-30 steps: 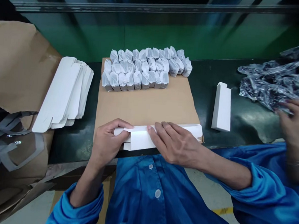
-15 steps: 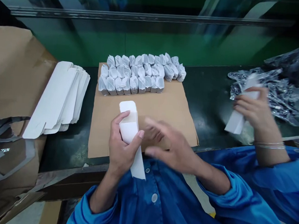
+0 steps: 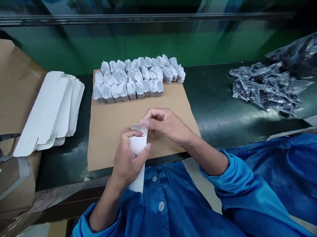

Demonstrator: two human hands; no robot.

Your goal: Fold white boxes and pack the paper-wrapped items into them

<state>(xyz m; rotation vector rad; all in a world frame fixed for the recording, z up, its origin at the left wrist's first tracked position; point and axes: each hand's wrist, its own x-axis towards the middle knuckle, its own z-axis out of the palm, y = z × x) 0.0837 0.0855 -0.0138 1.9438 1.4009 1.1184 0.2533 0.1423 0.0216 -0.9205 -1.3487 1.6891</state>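
Right, on my head-camera feed the person's left hand (image 3: 129,159) is closed around a white paperboard carton (image 3: 138,146), with the fingers curled over its upper part and the thumb lying across the front. The carton stands nearly upright, its lower end reaching down past the hand toward the blue jacket (image 3: 158,215) and its top end rising just above the fingers. It is held over the near part of a flat cardboard sheet (image 3: 113,148). The right hand (image 3: 169,124) comes in from the side, its fingertips (image 3: 145,122) bunched together at the carton's top edge. They touch that edge, but I can't tell from here whether they are actually pinching it.

Beyond the hands, rows of paper-wrapped small parcels (image 3: 131,81) sit packed together on the far part of the sheet. To my left lies a stack of flat white carton blanks (image 3: 51,112), resting partly on a brown cardboard flap (image 3: 10,88). To my right, a heap of dark glossy plastic wrap (image 3: 265,87) lies on the dark green bench (image 3: 223,111).
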